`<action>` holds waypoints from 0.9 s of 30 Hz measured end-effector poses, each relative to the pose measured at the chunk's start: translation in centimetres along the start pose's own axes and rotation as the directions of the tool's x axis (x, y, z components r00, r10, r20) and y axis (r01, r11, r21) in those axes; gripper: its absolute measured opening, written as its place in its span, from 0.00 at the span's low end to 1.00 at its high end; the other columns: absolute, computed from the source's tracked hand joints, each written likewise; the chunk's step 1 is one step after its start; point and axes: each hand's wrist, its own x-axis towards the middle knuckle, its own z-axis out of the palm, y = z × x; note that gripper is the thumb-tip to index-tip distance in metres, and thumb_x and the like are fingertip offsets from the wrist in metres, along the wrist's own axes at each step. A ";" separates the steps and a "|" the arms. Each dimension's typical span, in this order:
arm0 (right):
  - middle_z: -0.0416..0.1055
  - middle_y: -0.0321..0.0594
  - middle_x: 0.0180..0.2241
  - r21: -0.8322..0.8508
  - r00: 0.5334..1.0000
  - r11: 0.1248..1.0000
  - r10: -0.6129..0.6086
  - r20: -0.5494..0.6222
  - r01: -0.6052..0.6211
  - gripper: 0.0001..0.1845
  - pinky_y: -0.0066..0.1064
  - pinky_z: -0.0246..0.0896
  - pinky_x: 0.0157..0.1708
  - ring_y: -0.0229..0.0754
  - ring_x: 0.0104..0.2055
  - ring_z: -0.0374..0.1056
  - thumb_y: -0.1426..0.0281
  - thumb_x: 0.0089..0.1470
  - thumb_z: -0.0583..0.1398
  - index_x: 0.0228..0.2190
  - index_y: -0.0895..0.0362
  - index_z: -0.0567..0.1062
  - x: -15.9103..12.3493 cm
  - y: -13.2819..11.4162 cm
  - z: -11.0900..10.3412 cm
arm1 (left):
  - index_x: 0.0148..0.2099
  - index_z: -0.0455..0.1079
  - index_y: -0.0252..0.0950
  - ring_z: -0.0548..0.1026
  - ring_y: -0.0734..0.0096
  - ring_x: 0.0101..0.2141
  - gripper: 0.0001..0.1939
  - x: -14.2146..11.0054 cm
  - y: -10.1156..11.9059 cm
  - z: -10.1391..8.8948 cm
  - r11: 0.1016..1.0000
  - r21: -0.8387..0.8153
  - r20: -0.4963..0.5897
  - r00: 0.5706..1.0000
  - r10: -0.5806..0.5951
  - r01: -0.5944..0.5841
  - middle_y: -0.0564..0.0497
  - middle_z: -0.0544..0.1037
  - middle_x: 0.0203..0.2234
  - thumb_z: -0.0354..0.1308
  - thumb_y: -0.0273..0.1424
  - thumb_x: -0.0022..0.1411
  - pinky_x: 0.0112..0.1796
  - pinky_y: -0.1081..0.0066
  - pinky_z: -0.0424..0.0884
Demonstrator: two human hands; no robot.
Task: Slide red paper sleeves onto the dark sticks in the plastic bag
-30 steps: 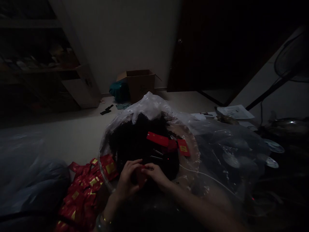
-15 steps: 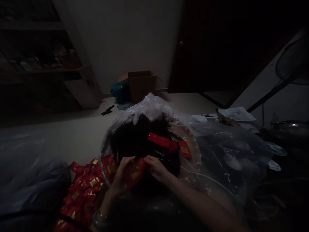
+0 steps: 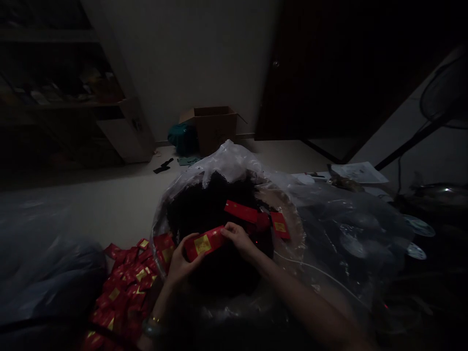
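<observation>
A red packet with a gold square label (image 3: pixel 203 243) is held between my two hands, above a dark loose heap (image 3: pixel 197 204) in a large clear plastic bag (image 3: pixel 234 158). My left hand (image 3: pixel 182 261) is closed around the packet's left end. At the packet's upper right corner, the fingers of my right hand (image 3: pixel 237 239) pinch the edge. Beyond my right hand, a flat red packet (image 3: pixel 240 211) lies on the dark heap. Another red packet with a gold label (image 3: pixel 280 225) rests near the bag's right side.
Many red packets (image 3: pixel 124 287) are piled at the lower left. A cardboard box (image 3: pixel 215 127) and a teal bag (image 3: pixel 183 137) stand by the wall. To the right are spread plastic sheeting (image 3: pixel 347 229), a white tray (image 3: pixel 360 171) and a fan (image 3: pixel 446 92).
The held packet has turned from blurred and tilted to more level, its gold label now facing me. My right hand has moved slightly up and right, still pinching its corner.
</observation>
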 end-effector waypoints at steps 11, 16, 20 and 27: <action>0.61 0.31 0.21 -0.131 0.993 0.991 0.010 0.121 0.006 0.19 0.28 0.52 0.29 0.35 0.25 0.56 0.54 0.49 0.57 0.21 0.57 0.66 0.3 -0.2 0.8 | 0.45 0.69 0.36 0.76 0.57 0.43 0.22 -0.7 -1.9 -2.4 1.000 0.003 0.145 0.989 0.008 -0.009 0.43 0.78 0.42 0.65 0.37 0.48 0.44 0.59 0.74; 0.70 0.39 0.29 -0.700 0.847 0.487 -0.395 0.356 0.522 0.12 0.35 0.56 0.42 0.43 0.42 0.61 0.66 0.54 0.59 0.22 0.57 0.72 -1.0 -4.4 2.0 | 0.56 0.62 0.36 0.67 0.49 0.54 0.40 0.0 -2.5 0.0 0.915 0.343 -0.029 0.972 0.234 -0.210 0.39 0.70 0.52 0.69 0.39 0.40 0.52 0.50 0.65; 0.73 0.39 0.28 -0.736 0.649 -0.011 -0.464 0.604 0.677 0.08 0.37 0.55 0.40 0.46 0.44 0.60 0.68 0.53 0.62 0.24 0.57 0.75 -2.3 -5.8 3.5 | 0.57 0.59 0.35 0.68 0.51 0.53 0.32 0.7 -2.2 3.0 0.816 0.462 -0.094 0.895 0.436 -0.348 0.39 0.69 0.52 0.61 0.36 0.50 0.52 0.50 0.65; 0.71 0.41 0.25 -0.771 0.622 -0.123 -0.518 0.587 0.625 0.12 0.32 0.53 0.32 0.42 0.33 0.60 0.74 0.59 0.54 0.25 0.59 0.73 -3.4 -5.0 4.0 | 0.55 0.63 0.34 0.69 0.60 0.42 0.26 0.5 -1.4 5.0 0.780 0.546 -0.253 0.826 0.503 -0.307 0.42 0.65 0.42 0.54 0.24 0.52 0.43 0.57 0.71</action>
